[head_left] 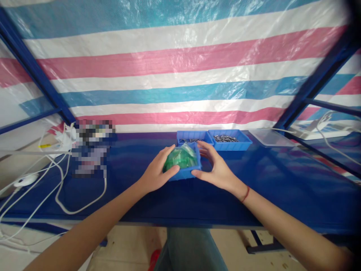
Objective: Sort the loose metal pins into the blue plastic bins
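Between my two hands is a small blue plastic bin (187, 173) heaped with a green, shiny item (180, 158) in clear plastic; its exact kind I cannot make out. My left hand (159, 167) grips the bin's left side, thumb over the front. On the right side, my right hand (216, 165) holds the bin with its thumb at the front corner and its fingers behind. Just beyond stand two more blue bins: the left bin (194, 134) is partly hidden by the held one, and the right bin (244, 143) contains many small metal pieces (225, 139).
The blue table (135, 205) has white cables (81, 210) and a white computer mouse (26, 180) at its left. A clear plastic lid (270, 138) lies at the back right. Blue metal posts and a striped sheet (180, 64) bound the back.
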Available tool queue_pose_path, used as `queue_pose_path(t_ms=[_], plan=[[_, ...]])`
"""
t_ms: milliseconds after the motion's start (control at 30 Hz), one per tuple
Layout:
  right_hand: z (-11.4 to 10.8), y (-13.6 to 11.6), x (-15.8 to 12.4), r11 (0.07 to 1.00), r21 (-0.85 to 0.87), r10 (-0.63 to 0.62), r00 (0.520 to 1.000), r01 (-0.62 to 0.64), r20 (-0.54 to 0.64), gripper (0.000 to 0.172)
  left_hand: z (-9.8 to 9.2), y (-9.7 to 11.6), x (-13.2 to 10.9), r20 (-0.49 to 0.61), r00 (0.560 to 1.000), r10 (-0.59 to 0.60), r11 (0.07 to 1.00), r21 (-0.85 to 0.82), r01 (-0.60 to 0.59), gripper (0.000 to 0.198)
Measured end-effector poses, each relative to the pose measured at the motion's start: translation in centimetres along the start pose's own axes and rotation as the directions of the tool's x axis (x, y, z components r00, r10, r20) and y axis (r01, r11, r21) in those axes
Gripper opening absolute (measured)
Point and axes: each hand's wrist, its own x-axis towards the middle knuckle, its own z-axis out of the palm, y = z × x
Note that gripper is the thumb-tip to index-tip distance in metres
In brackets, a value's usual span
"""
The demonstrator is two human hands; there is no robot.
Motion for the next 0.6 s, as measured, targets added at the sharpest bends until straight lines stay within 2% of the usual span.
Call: queue_pose_path(t_ms=[67, 133, 233, 367, 467, 600], plan=[[-0.5, -0.5, 0.3, 0.998, 0.017, -0.055, 0.993, 0.057, -0.101, 0.072, 2.0, -0.1, 0.7, -0.072, 0.997, 0.005, 0.99, -0.139, -0.015, 0.055], [-1.0, -0.7, 0.6, 0.992, -0.029, -0.125, 0.977, 0.122, -0.174, 0.061, 3.9, -0.1, 1.4, -0.123, 0.992, 0.004, 0.97, -0.241, -0.034, 0.058], [-1.4, -0.5, 0.4, 0.98, -0.135, -0.173, 0.955, 0.144, -0.241, 0.057, 5.8, 0.0, 2.5, -0.13, 0.992, 0.002, 0.923, -0.382, -0.052, 0.068], [-0.8, -0.1, -0.1, 0.992, -0.093, -0.11, 0.943, 0.085, -0.314, 0.062, 6.4, 0.0, 3.4, -0.137, 0.99, -0.026, 0.881, -0.471, -0.042, 0.077], [-0.4, -0.3, 0.8, 0.989, -0.095, -0.14, 0.926, 0.114, -0.352, 0.063, 6.4, -0.1, 3.5, -0.124, 0.991, -0.052, 0.846, -0.533, -0.022, 0.078], [-0.5, -0.6, 3.1, 0.971, -0.151, -0.219, 0.944, 0.186, -0.248, 0.062, 6.6, -0.5, 3.6, -0.102, 0.99, -0.102, 0.778, -0.628, 0.016, 0.077]])
